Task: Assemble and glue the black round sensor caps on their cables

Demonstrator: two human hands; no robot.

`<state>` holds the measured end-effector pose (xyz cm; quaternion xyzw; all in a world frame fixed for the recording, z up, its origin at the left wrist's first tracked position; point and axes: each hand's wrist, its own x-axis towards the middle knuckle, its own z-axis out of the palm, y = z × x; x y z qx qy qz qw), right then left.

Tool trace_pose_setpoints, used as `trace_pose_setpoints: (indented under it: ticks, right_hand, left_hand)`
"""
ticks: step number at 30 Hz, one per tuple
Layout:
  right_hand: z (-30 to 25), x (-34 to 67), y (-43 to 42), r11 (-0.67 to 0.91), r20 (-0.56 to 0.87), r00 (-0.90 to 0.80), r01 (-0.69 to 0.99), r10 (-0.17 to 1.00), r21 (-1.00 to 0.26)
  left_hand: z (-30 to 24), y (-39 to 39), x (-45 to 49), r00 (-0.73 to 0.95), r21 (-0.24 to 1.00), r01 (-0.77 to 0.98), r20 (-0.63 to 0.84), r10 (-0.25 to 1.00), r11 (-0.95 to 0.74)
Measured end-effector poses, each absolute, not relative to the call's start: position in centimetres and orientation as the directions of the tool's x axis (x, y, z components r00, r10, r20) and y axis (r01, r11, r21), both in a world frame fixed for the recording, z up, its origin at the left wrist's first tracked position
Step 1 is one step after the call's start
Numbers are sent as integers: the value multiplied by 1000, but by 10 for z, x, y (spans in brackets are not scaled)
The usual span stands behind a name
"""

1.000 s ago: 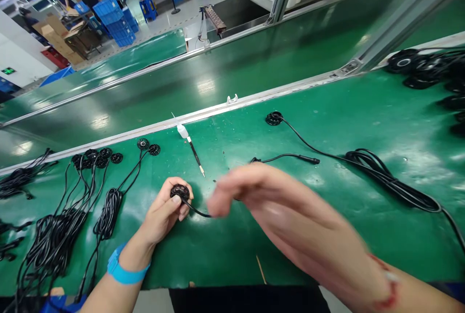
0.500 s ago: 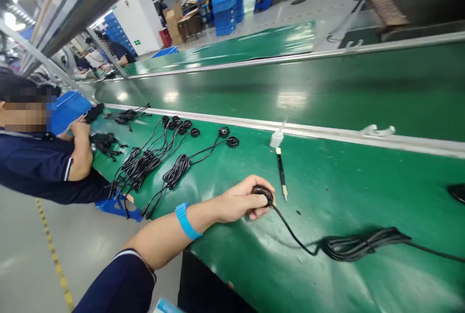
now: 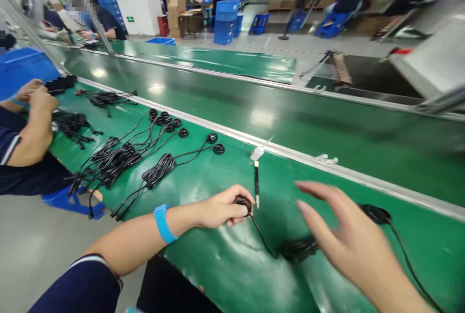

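Observation:
My left hand (image 3: pixel 218 209), with a blue band at the wrist, grips a round black device (image 3: pixel 242 201) between thumb and fingers. A thin black cord runs from it to a bundled coil of cable (image 3: pixel 298 250) on the green table. My right hand (image 3: pixel 348 235) is in the air above the table, thumb and fingers apart, blurred and holding nothing. It partly covers the coil. Beyond it lies another round black device (image 3: pixel 376 213) with its own cord. A black pen-like tool (image 3: pixel 256 184) and a small clear bottle with a thin nozzle (image 3: pixel 258 152) lie past my left hand.
Several corded round devices with coiled cables (image 3: pixel 121 160) lie to the left, with a separate pair (image 3: pixel 160 170) nearer me. A co-worker's hands (image 3: pixel 38 97) work at the far left beside a blue bin (image 3: pixel 27 70). A pale rail (image 3: pixel 232 133) borders the green table (image 3: pixel 232 269).
My right hand has come into view from the right, over the cable coil. My left hand keeps its grip on the round device. The view has turned to the right.

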<state>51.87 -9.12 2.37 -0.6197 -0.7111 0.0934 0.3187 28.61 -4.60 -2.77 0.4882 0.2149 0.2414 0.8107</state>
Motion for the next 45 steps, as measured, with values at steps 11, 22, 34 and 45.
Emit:
trace_pose_setpoints:
  ticks: [11, 22, 34, 45]
  right_hand:
    - [-43, 486, 44, 20, 195, 217, 619, 957, -785]
    - [17, 508, -98, 72, 109, 203, 179, 973, -981]
    - [0, 505, -141, 144, -51, 449, -388, 892, -911]
    - [-13, 492, -140, -75, -299, 320, -559, 899, -825]
  left_hand:
    - [-20, -46, 281, 779, 927, -101, -152, 608, 361]
    - [-3, -57, 277, 779, 910, -102, -178, 602, 401]
    - [-20, -55, 279, 736, 876, -100, -254, 627, 472]
    - [-20, -59, 286, 721, 833, -72, -336, 606, 549]
